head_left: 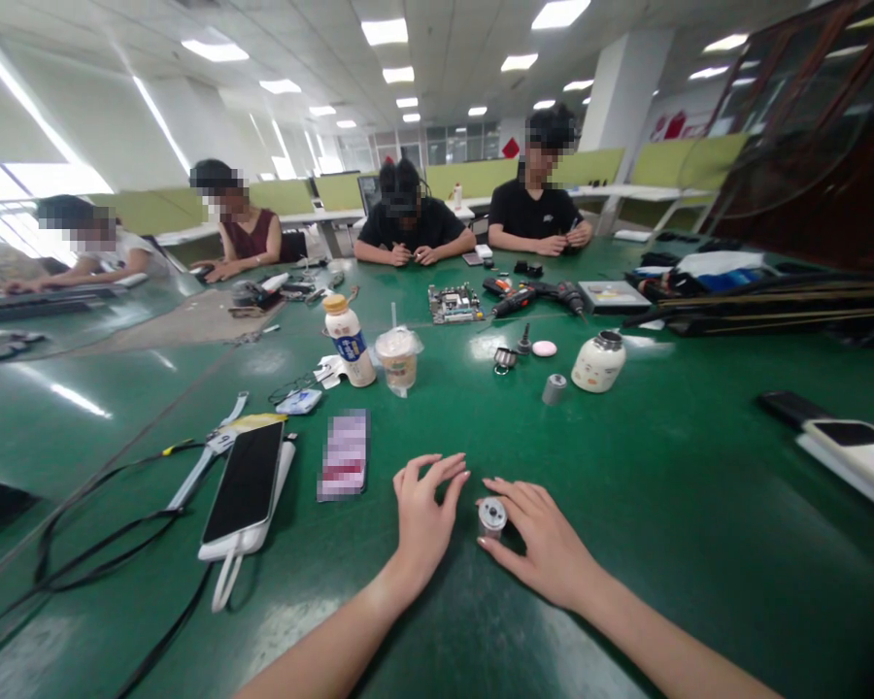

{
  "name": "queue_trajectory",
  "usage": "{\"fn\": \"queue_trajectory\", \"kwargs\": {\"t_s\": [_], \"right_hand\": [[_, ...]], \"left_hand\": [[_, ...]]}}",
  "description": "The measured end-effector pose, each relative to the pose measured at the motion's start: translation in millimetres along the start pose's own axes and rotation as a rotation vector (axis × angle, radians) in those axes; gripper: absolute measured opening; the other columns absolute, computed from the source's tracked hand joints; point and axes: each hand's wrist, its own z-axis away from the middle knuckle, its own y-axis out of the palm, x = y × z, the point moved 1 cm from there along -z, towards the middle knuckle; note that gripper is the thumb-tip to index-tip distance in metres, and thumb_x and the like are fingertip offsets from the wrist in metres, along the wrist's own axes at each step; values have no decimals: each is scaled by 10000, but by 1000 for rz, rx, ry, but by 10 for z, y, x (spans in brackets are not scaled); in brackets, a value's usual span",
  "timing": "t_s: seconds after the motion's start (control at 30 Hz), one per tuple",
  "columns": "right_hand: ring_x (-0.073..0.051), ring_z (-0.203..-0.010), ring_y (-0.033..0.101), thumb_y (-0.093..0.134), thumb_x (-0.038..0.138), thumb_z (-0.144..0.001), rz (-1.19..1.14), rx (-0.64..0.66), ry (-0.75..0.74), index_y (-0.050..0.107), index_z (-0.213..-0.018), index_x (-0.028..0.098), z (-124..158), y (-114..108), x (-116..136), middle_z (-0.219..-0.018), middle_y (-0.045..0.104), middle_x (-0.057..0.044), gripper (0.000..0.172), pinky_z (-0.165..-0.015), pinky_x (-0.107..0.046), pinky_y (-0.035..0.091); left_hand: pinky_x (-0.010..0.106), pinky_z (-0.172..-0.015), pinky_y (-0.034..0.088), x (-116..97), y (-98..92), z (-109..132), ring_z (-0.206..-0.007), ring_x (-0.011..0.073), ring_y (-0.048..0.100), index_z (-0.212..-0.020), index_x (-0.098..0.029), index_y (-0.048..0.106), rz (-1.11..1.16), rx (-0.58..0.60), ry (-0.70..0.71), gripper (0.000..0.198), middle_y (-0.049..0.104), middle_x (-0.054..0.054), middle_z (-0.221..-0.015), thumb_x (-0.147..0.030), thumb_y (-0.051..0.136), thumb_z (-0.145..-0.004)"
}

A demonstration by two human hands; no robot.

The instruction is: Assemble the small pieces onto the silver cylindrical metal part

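Note:
A short silver metal cylinder (492, 518), with a dark centre and small holes on its top, stands upright on the green table. The thumb and fingers of my right hand (546, 544) curl around it from the right. My left hand (426, 505) is just left of it, fingers loosely bent and apart, with nothing in them. Farther off stand a plain grey cylinder (554, 389), a small metal piece with a ring (505, 360), a dark pointed part (524, 340) and a pink oval piece (545, 349).
To the left lie a phone (244, 483) on a white power bank, black cables and a second phone (344, 454). A bottle (350, 342), a lidded cup (397, 361) and a white jar (598, 364) stand ahead. Beyond are a circuit board (454, 303), power drills (510, 298) and several seated people.

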Motion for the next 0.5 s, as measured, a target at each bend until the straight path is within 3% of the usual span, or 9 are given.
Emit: {"fn": "queue_trajectory", "kwargs": {"t_s": [0.1, 0.2, 0.33, 0.5], "right_hand": [[-301, -1192, 551, 647, 337, -862, 1, -12, -16, 598, -1212, 184, 14, 25, -20, -1325, 600, -129, 385, -1007, -506, 433], [-291, -1207, 545, 641, 306, -865, 4, -16, -29, 573, -1252, 189, 24, 44, -36, -1328, 598, -123, 410, -1007, -499, 437], [-287, -1205, 546, 640, 294, -864, 12, -14, -22, 575, -1249, 181, 20, 42, -34, -1330, 596, -123, 406, -1006, -493, 439], [-286, -1205, 545, 640, 326, -867, 9, -12, -16, 586, -1235, 194, 10, 36, -26, -1321, 602, -121, 395, -1008, -495, 436]], "left_hand": [[367, -816, 450, -130, -39, 81, -879, 198, 610, -1035, -235, 672, 142, -101, 173, 187, 733, 30, -902, -144, 657, -872], [318, -773, 481, -241, -33, 163, -840, 176, 618, -1053, -210, 643, 274, -10, 299, 193, 717, 33, -881, -115, 623, -887], [309, -768, 502, -291, -29, 175, -823, 172, 631, -1040, -202, 638, 340, 23, 298, 191, 721, 30, -878, -123, 657, -868], [295, -737, 530, -285, -34, 147, -800, 164, 646, -989, -211, 638, 428, -88, 232, 199, 703, 18, -845, -107, 698, -830]]}}
